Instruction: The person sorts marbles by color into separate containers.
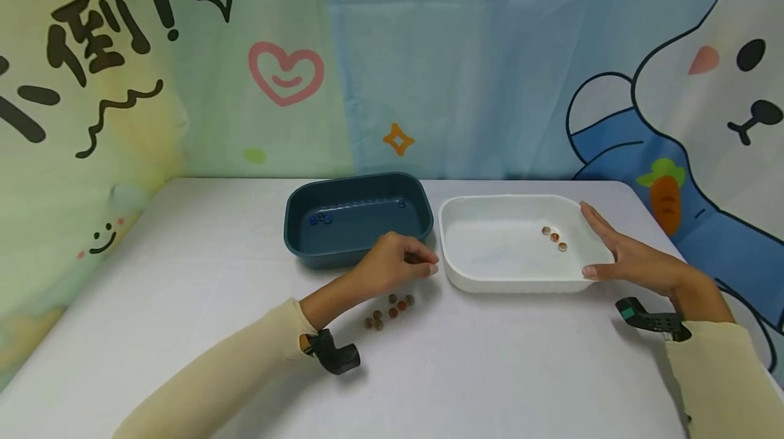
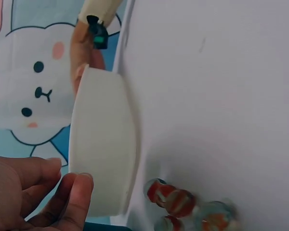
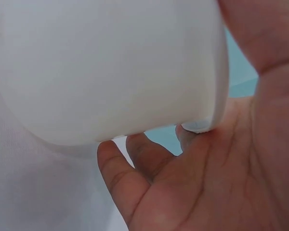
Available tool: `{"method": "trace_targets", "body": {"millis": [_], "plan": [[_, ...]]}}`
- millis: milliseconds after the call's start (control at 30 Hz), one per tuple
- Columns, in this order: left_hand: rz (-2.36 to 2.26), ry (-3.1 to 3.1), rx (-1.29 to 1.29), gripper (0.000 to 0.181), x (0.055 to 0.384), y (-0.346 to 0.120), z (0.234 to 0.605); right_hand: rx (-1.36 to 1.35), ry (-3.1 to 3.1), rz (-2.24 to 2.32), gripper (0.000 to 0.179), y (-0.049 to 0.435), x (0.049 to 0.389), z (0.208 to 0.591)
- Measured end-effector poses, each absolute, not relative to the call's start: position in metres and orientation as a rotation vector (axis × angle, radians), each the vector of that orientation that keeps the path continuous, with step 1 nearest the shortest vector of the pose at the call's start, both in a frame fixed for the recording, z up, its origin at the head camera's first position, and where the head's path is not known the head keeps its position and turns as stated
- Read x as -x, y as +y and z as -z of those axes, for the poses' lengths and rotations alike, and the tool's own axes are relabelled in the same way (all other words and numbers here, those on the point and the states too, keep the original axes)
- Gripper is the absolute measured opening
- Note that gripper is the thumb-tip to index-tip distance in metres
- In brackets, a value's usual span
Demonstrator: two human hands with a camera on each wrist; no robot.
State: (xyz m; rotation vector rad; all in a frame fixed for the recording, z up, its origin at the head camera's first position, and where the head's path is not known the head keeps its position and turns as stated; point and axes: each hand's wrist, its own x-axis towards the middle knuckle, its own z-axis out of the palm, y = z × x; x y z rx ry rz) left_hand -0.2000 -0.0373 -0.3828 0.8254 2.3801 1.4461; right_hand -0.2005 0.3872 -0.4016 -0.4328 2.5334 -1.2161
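My left hand (image 1: 392,263) is beside the left end of the white tray (image 1: 456,278), its thumb and fingertips drawn together. In the left wrist view the left hand's curled fingers (image 2: 79,192) overlap the tray's side wall; I cannot tell whether something small is between them. My right hand (image 1: 643,262) grips the tray's right end, thumb at the front corner and fingers at the back. The right wrist view shows its fingers (image 3: 120,173) against the tray's white wall (image 3: 111,72). Inside the tray lie reddish glass marbles (image 1: 554,237). Several more marbles (image 1: 393,312) are on the table below the left hand.
A dark teal tray (image 1: 361,258) stands left of the white one, with several blue marbles (image 1: 321,218) in it. The white-covered table (image 1: 490,371) reaches back to a printed cloth backdrop (image 1: 465,85). A dark cable (image 1: 759,330) hangs at the right edge.
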Motion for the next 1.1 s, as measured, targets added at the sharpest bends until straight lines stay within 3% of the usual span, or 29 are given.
{"method": "trace_targets", "body": {"millis": [1100], "plan": [[-1.456, 2.504, -0.702, 0.011, 0.157, -0.100, 0.409, 0.457, 2.508, 1.265, 0.113, 0.388, 0.201, 0.405]]}}
